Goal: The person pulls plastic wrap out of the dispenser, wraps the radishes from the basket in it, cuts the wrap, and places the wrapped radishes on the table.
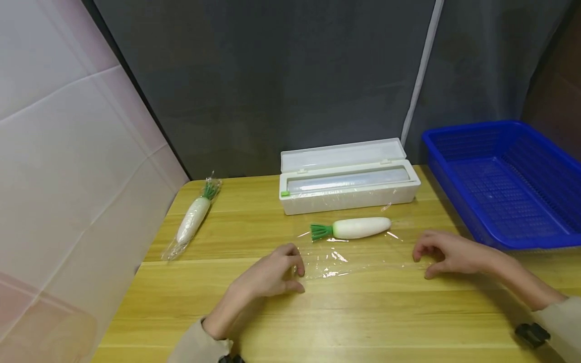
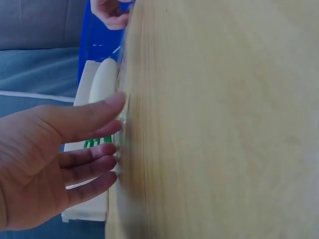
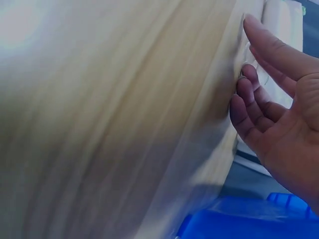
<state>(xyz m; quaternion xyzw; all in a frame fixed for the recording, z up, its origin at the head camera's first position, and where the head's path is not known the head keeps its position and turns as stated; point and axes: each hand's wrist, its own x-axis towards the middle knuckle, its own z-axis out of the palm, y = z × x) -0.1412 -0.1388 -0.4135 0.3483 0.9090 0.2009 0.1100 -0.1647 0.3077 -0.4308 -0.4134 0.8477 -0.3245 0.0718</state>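
A white radish (image 1: pixel 361 228) with a green stem end lies sideways on a sheet of clear plastic wrap (image 1: pixel 338 257), near the sheet's far edge. At the sheet's left edge is my left hand (image 1: pixel 274 272), its fingertips at the film and the thumb apart from the fingers. My right hand (image 1: pixel 454 253) is by the right edge, fingers loosely bent and thumb apart. In the left wrist view the left hand (image 2: pixel 65 154) shows fairly straight fingers. The right wrist view has the right hand (image 3: pixel 284 104) with its fingertips low at the tabletop.
Behind the radish stands a white plastic wrap dispenser (image 1: pixel 349 201) with its lid raised and a roll inside. A second radish (image 1: pixel 194 220), wrapped in film, lies at the left of the wooden table (image 1: pixel 317 327). The blue basket (image 1: pixel 458 201) is on the right.
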